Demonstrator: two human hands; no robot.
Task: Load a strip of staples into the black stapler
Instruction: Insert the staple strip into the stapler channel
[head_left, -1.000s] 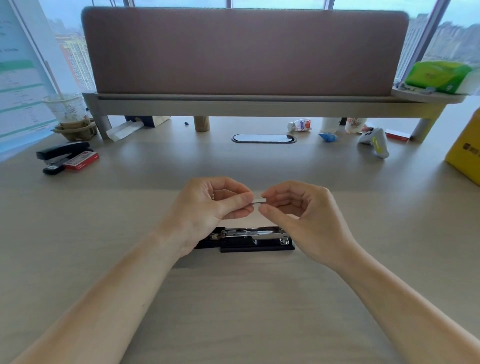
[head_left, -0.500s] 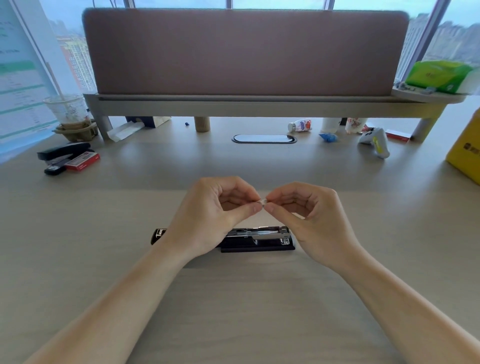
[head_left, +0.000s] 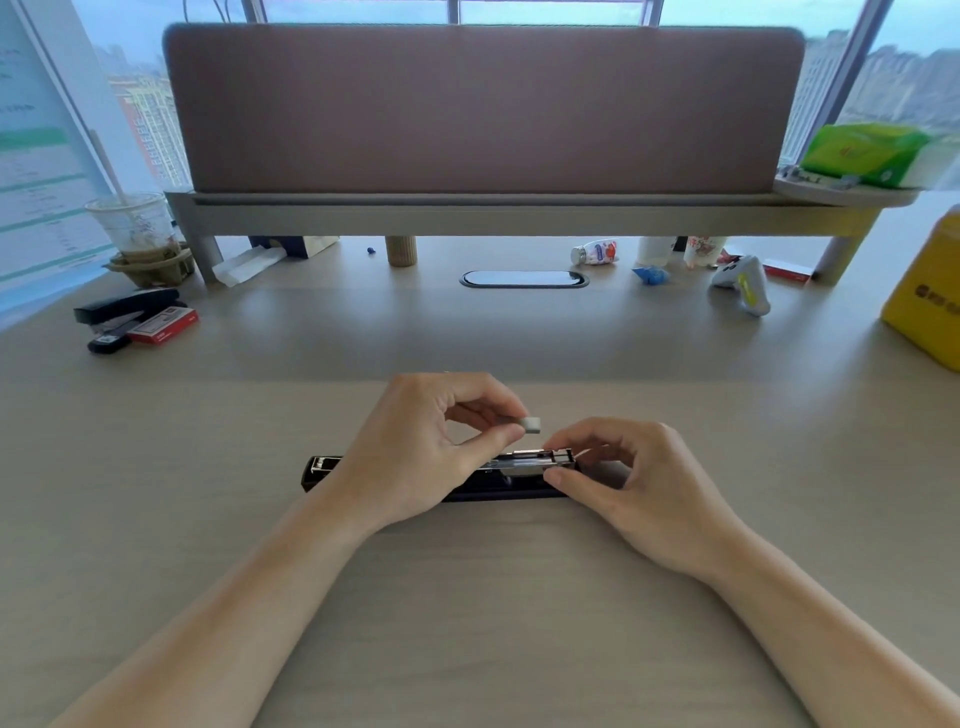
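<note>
The black stapler (head_left: 332, 470) lies opened flat on the desk in front of me, its metal staple channel (head_left: 540, 460) facing up at the right end. My left hand (head_left: 431, 457) hovers over the stapler's middle and pinches a short silver strip of staples (head_left: 531, 424) between thumb and forefinger, just above the channel. My right hand (head_left: 639, 488) has dropped to the stapler's right end, with thumb and fingertips on the metal channel. The middle of the stapler is hidden under my left hand.
A second black stapler (head_left: 122, 312) and a red staple box (head_left: 166, 325) lie at the far left. A drink cup (head_left: 132, 228), small bottle (head_left: 597, 252), white controller (head_left: 743, 283) and yellow box (head_left: 930, 306) stand along the back and right, under a raised shelf (head_left: 493, 218).
Both hands held the strip together before. Now the right hand has let go and moved down onto the stapler's right end, while the left hand keeps the strip.
</note>
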